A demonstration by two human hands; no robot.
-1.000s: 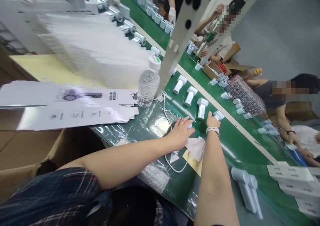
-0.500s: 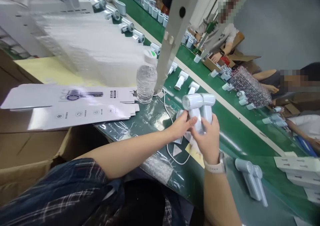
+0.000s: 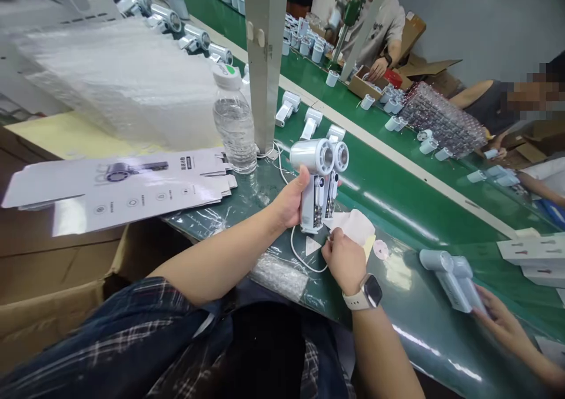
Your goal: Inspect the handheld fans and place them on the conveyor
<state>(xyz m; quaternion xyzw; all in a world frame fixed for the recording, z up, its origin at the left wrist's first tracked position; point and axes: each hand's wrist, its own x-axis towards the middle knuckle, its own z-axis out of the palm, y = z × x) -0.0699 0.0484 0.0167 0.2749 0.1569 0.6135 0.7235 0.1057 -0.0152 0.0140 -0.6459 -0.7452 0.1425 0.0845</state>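
Note:
My left hand [image 3: 293,202] is closed around a pair of pale blue handheld fans [image 3: 312,156] held side by side. Their round heads are up, and the handles' open sides show electronic parts inside. Just below and to the right, my right hand [image 3: 346,260] is closed at the edge of a crumpled white cloth [image 3: 354,225] on the bench; its fingertips are partly hidden. Under the hands lie a white cable [image 3: 295,256] and a small white triangular piece [image 3: 312,246].
Another person's hand [image 3: 498,311] grips two more fans [image 3: 450,278] at right. A water bottle [image 3: 235,125] stands beside a metal post [image 3: 265,63]. Printed flat boxes [image 3: 132,193] and stacked clear sleeves [image 3: 123,87] lie left. A green conveyor [image 3: 397,193] runs behind, with co-workers across it.
The two fans have turned so their open handles face me, held by my left hand alone. My right hand has moved down to the white cloth. Another person's hand has appeared at right.

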